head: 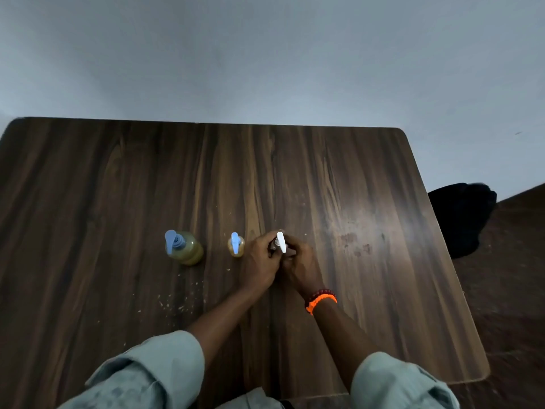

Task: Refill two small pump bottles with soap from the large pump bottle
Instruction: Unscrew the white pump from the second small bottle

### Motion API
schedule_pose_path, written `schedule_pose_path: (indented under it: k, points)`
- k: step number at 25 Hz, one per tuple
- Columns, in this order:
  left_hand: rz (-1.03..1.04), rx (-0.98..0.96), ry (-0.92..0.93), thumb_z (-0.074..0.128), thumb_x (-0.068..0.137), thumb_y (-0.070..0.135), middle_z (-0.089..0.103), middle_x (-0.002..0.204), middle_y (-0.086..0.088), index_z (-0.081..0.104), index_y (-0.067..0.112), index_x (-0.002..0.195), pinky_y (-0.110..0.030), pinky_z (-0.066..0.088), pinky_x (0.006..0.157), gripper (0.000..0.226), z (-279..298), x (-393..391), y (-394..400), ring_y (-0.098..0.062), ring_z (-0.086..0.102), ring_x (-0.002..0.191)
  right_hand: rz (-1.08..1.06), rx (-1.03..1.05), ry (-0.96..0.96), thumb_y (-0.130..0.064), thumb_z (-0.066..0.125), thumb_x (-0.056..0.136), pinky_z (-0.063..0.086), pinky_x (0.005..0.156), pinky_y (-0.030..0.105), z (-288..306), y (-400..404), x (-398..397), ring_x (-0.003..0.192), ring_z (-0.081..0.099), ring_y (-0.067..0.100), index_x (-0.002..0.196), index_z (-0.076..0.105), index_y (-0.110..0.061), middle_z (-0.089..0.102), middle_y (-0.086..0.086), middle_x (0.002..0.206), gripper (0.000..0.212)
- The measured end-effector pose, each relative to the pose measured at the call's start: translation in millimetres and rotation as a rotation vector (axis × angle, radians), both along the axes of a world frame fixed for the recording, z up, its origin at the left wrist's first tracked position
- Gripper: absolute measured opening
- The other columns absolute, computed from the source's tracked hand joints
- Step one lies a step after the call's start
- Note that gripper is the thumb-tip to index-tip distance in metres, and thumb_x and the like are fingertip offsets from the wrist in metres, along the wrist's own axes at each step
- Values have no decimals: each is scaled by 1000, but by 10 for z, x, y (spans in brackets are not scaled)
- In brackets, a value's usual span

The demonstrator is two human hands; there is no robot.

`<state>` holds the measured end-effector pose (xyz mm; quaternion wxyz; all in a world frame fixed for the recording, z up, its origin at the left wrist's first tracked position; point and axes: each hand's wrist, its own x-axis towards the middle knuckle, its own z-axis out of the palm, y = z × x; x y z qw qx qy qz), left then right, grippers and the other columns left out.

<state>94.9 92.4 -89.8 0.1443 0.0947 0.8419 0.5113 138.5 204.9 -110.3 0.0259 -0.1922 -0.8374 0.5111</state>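
While both hands grip it, left hand [259,262] and right hand [300,265] wrapped round white-pump small bottle [281,242] mid-tabletop [368,178], blue-pump small bottle [236,246] just left, large bottle [184,247] further left.

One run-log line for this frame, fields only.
hands: left hand and right hand both grip white-pump bottle | idle: large bottle, blue-pump small bottle upright | surface: wooden table

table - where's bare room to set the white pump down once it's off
Widest bare patch: right of the hands, toward the table right edge. Also behind all the bottles. Crowded: the narrow gap between small blue-pump bottle and left hand; large bottle lies further left.
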Motion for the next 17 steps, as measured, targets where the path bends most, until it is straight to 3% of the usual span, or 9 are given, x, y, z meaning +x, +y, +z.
schedule_pose_path:
  k: [1,2,5,7,10,11,13,15,17]
  points:
    - [-4,21,14,69,92,-4,82,106,-14,77,4,115,-44,61,94,25,9,45,-41,-29,76,103,26,4,-5,8,63,89,54,83,26,45,9,61,101,76,19,117,76,-5,82,10,107,33]
    - [-9,45,9,72,93,0,82,102,-12,79,5,112,-46,62,90,20,31,109,-96,-27,77,99,52,-17,-11,5,65,91,55,81,26,98,1,139,99,76,18,116,76,-5,82,9,106,30]
    - [-53,188,-140,76,95,13,84,96,2,81,32,105,-26,65,75,22,246,339,-375,-15,81,93,113,-159,-48,-14,70,97,65,82,40,345,-109,458,97,80,16,115,78,-13,83,4,102,20]
    - [-93,275,-215,78,93,15,85,96,8,80,45,98,-21,63,71,31,429,447,-602,-9,81,91,160,-216,-72,-24,71,98,65,87,48,525,-223,656,101,79,17,122,76,-14,83,3,107,26]
    - [-147,330,-227,75,96,11,84,100,-4,81,37,103,-26,65,69,28,691,570,-891,-19,82,92,220,-244,-38,-23,74,96,65,87,44,806,-414,880,97,78,24,117,77,-16,82,5,100,23]
    - [-173,354,-226,73,98,9,83,102,-10,82,32,105,-27,65,69,26,767,605,-974,-19,81,91,231,-254,-21,-23,75,95,62,81,41,902,-480,929,91,77,27,111,79,-17,81,7,94,17]
    - [-196,406,-206,71,98,7,82,106,-17,82,23,107,-35,65,73,21,923,679,-1131,-24,80,96,244,-266,0,-24,77,94,57,68,46,1083,-631,1013,78,71,37,97,79,-15,74,20,83,10]
    - [-200,447,-148,72,97,9,83,106,-13,81,13,110,-39,65,81,17,1052,755,-1238,-31,80,102,241,-277,22,-25,77,93,55,65,55,1207,-755,1064,75,67,47,93,76,-2,69,31,81,24]
    - [-170,477,-96,75,95,11,85,105,-5,81,12,113,-31,66,78,19,1161,844,-1323,-24,82,99,235,-208,97,-23,78,92,58,60,47,1327,-873,1105,68,69,39,89,75,1,70,28,76,24]
